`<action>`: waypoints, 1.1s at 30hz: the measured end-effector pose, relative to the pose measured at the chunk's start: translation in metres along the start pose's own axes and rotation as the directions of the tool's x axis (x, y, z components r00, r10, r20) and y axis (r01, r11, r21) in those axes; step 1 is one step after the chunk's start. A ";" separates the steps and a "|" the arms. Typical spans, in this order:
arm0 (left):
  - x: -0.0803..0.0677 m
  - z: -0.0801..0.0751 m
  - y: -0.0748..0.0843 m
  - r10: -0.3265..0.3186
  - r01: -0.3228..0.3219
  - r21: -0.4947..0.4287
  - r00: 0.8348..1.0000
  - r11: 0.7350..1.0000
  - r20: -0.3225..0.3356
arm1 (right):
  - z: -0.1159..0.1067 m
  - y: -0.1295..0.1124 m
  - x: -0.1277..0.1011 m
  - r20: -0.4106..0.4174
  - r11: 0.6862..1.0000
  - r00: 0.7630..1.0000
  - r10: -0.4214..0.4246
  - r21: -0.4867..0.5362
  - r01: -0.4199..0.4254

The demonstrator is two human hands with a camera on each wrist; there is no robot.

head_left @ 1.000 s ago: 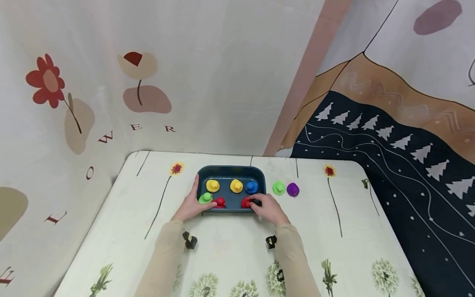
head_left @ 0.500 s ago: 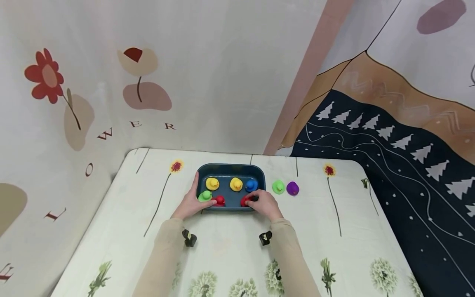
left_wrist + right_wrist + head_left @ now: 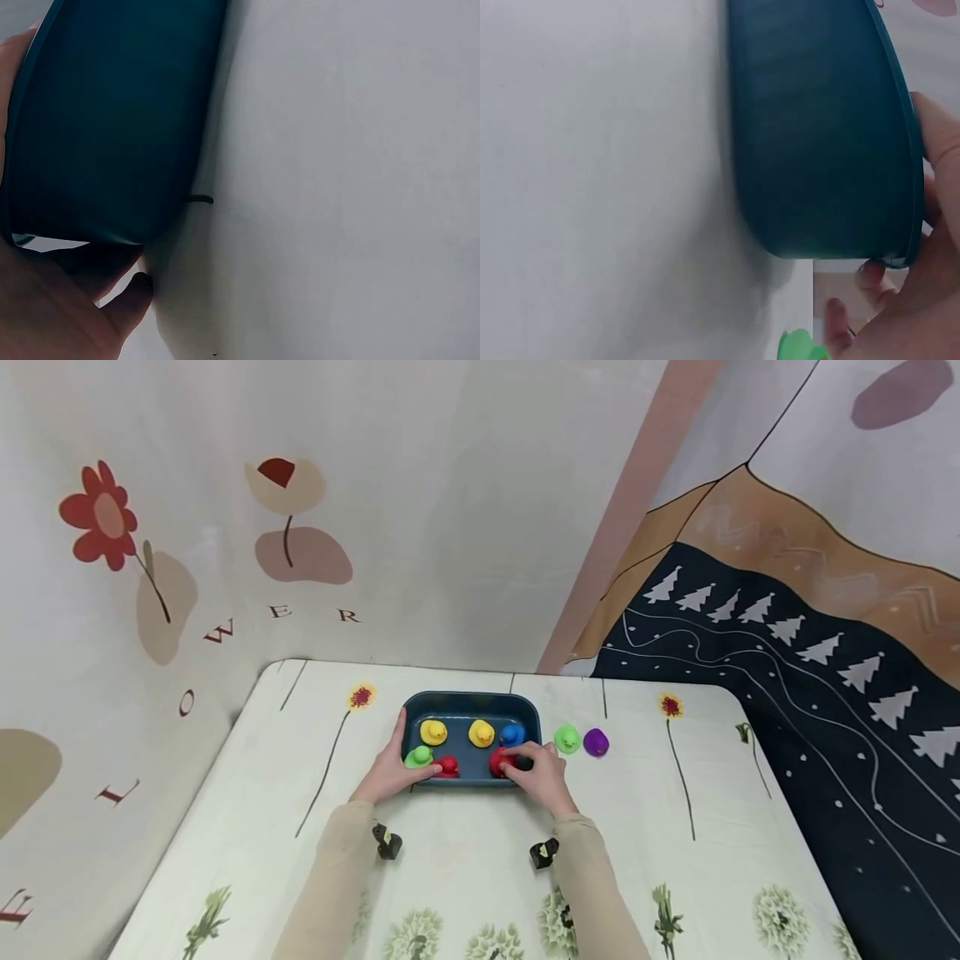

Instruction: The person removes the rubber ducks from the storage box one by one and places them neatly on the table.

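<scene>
A small, smooth, rounded red toy [image 3: 498, 763], partly covered by fingers, sits at the lower right of the dark-blue rectangular tray [image 3: 472, 767], just below the centre of the head view. The right hand [image 3: 546, 777] pinches it between thumb and forefinger, its other fingers lying outside the tray's right end.

Inside the tray, a smooth blue toy duck [image 3: 512, 734] sits just above the red toy. Two yellow toy ducks [image 3: 433, 732] [image 3: 482, 733] stand along the upper side, left and middle. A light-green toy duck [image 3: 419, 757] and a red toy duck [image 3: 447, 766] fill the lower left corner. The left hand [image 3: 384, 772] grips the tray's left end, thumb over the lower rim, fingers around the outside.

Just right of the tray lie a bright-green toy duck [image 3: 567, 739] and a rounded purple toy [image 3: 596, 742], side by side on the white, flower-printed table cover [image 3: 630, 793]. Two beige sleeves [image 3: 330, 872] [image 3: 596, 877] enter from the lower edge. A pale flower-printed curtain [image 3: 450, 527] spans the upper left; a navy panel with white trees [image 3: 795, 718] fills the right.
</scene>
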State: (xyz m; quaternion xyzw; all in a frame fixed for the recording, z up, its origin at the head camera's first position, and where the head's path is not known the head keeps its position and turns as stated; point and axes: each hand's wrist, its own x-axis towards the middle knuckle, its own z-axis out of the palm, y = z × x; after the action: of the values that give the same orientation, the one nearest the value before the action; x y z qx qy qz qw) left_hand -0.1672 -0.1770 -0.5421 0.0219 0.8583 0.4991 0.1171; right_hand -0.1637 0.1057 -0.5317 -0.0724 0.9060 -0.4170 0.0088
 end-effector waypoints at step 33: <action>-0.001 0.000 0.003 0.004 -0.004 -0.016 1.000 1.000 -0.001 | -0.066 -0.018 -0.029 -0.165 0.926 0.986 0.003 0.373 0.060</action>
State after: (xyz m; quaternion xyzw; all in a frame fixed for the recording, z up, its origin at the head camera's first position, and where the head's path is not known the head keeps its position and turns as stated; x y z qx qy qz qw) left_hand -0.1664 -0.1752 -0.5395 0.0226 0.8544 0.5061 0.1158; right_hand -0.1383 0.1480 -0.4765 -0.0484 0.8055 -0.5878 -0.0574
